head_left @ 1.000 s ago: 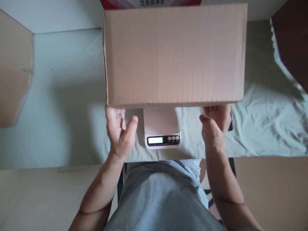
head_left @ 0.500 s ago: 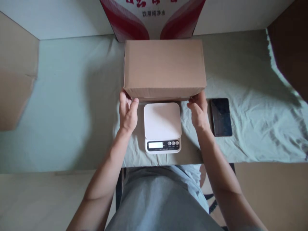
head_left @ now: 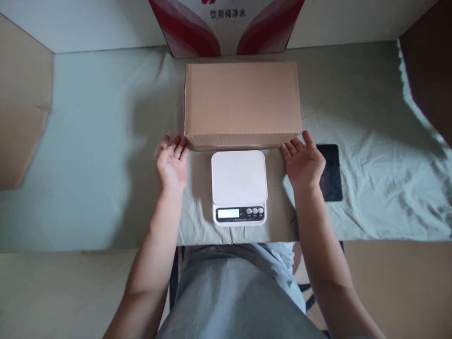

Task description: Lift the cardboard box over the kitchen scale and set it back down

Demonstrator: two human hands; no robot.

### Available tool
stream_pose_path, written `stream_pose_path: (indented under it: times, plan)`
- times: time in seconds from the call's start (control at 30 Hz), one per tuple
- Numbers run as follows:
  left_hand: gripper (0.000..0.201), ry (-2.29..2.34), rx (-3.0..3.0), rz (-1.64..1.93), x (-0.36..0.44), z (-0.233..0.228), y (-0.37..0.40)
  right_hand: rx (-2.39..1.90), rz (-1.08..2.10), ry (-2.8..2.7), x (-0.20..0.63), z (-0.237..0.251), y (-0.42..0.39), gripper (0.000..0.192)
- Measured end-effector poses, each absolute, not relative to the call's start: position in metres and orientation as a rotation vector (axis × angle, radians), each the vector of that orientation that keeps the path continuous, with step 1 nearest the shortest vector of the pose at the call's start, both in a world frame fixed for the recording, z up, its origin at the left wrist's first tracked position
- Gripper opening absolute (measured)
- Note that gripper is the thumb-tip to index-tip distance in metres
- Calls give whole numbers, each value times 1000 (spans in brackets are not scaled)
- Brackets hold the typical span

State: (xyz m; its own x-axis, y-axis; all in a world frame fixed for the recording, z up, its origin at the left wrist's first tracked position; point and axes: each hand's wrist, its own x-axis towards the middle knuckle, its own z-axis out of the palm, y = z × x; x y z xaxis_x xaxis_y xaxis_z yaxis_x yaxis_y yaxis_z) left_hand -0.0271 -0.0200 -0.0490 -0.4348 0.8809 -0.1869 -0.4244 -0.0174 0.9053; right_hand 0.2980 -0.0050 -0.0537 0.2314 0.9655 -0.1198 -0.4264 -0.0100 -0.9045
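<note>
A plain brown cardboard box (head_left: 242, 99) rests on the cloth-covered table, just behind a white kitchen scale (head_left: 239, 179). My left hand (head_left: 172, 165) is open, palm up, with its fingertips at the box's near left corner. At the near right corner my right hand (head_left: 304, 160) is open too, palm up and fingers spread. Whether the fingertips still touch the box I cannot tell. The scale's plate is bare, and its display is lit but unreadable. A dark smartphone (head_left: 331, 174) lies partly hidden behind my right hand.
A white and red carton (head_left: 229, 33) stands behind the box. Large cardboard pieces rise at the left (head_left: 24, 103) and a dark brown panel (head_left: 429, 70) at the right. The green tablecloth (head_left: 95, 141) is wrinkled on the right, and the table's front edge runs before my body.
Both hands have opened and turned palm up, moving outward from the box's near corners. The box sits slightly lower in view. The right hand now covers part of the phone.
</note>
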Motion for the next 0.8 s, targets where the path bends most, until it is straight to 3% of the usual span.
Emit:
stream_pose_path:
  times: [0.23,0.47,0.8]
  plan:
    - [59,1285,1002,1605,-11,-46,-23,-1105,1051,-1012,267,-33,-13,63]
    - [57,1291,1218,1511,4,-44,-10,-1075,1008,-1183,262,-35,1,36]
    - [64,1263,1342,1527,11,25,-72,-1095,964,-1197,268,21,-57,33]
